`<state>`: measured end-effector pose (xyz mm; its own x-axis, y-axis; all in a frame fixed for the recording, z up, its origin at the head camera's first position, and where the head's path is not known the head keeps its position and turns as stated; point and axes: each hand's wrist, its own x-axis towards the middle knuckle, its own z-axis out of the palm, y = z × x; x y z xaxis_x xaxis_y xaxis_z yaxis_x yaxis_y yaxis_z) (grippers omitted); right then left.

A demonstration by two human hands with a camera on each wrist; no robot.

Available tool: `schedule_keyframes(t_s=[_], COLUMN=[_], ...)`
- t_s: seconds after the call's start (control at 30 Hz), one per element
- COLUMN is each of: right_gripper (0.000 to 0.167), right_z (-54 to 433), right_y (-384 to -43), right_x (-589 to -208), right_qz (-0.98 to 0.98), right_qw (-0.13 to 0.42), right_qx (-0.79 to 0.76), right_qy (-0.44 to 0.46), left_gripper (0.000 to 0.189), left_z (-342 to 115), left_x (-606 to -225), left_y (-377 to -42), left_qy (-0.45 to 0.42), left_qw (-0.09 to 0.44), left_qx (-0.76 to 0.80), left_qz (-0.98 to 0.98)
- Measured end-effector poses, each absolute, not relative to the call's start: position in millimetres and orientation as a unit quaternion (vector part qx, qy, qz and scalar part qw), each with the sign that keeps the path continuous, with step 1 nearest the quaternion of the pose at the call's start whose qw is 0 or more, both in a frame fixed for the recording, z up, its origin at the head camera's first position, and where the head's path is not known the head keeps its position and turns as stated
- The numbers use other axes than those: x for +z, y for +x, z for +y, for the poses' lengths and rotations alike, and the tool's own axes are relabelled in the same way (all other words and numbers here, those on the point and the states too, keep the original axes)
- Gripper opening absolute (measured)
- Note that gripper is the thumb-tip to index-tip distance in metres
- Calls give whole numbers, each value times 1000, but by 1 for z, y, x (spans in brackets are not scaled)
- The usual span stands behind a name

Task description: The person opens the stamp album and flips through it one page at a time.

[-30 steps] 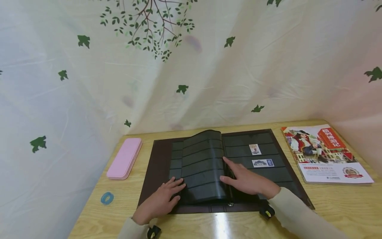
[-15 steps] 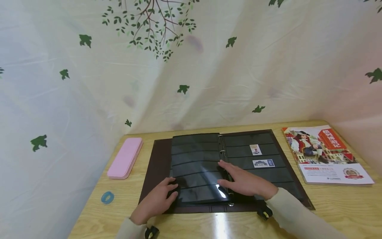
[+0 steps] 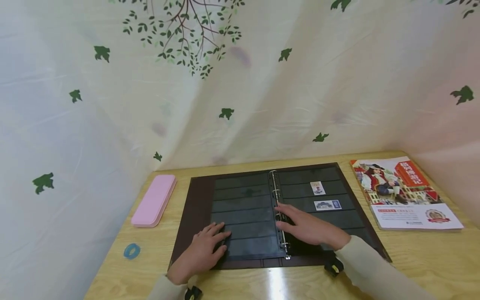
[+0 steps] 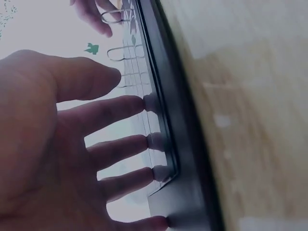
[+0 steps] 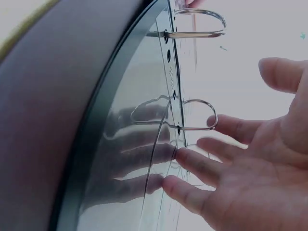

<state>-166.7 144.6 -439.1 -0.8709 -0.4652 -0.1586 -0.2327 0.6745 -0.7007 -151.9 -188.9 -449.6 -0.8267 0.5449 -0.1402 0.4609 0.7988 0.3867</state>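
Observation:
A dark stamp album (image 3: 198,208) lies spread on the table, with black strip-pocket pages held by metal rings (image 3: 276,193) along its middle. Fingertips of my left hand (image 3: 200,252) rest on the lower left part of the left page (image 3: 243,216); in the left wrist view its fingers (image 4: 120,144) are straight and spread. My right hand (image 3: 309,225) lies over the rings and right page, fingers extended. In the right wrist view two of its fingertips touch the glossy page (image 5: 125,163) beside a ring (image 5: 202,108). Two stamps, one upright (image 3: 317,188) and one wide (image 3: 327,205), sit in the right page.
A pink case (image 3: 154,200) and a blue ring-shaped roll (image 3: 132,251) lie left of the album. On the right is a paperback with a colourful cover (image 3: 406,193). A pale printed curtain (image 3: 262,137) hangs behind the wooden table (image 3: 108,275).
The lifted, curved page has come down flat on the left side, baring the rings. My left hand moved slightly left then back; my right hand stayed near the rings.

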Motion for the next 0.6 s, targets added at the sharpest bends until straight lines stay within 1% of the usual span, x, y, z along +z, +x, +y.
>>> schedule_keyframes(t_s=[0.1,0.23,0.33,0.43,0.53,0.6], right_gripper=[59,63,65,66,71,76], right_z=[148,160,177,201,226,241], right_y=[-165,-156,-147,-139,-129,-123], right_x=[-439,-435,-429,-426,-429,-432], right_qz=[906,916,928,946,963,970], right_qw=[160,152,130,91,62,56], right_qx=[-345,-334,-316,-280,-247,-227], right_qy=[-184,-163,-149,-133,-92,-61], left_gripper=[40,41,42,42,42,42], left_z=[-189,-190,-190,-191,-192,-192], left_x=[-447,-445,-445,-445,-445,-446], left_y=[-151,-150,-150,-149,-149,-149], left_qy=[262,259,259,262,267,270], left_qw=[129,136,138,138,138,139], left_qx=[166,160,157,157,157,157], left_qz=[942,943,943,942,941,940])
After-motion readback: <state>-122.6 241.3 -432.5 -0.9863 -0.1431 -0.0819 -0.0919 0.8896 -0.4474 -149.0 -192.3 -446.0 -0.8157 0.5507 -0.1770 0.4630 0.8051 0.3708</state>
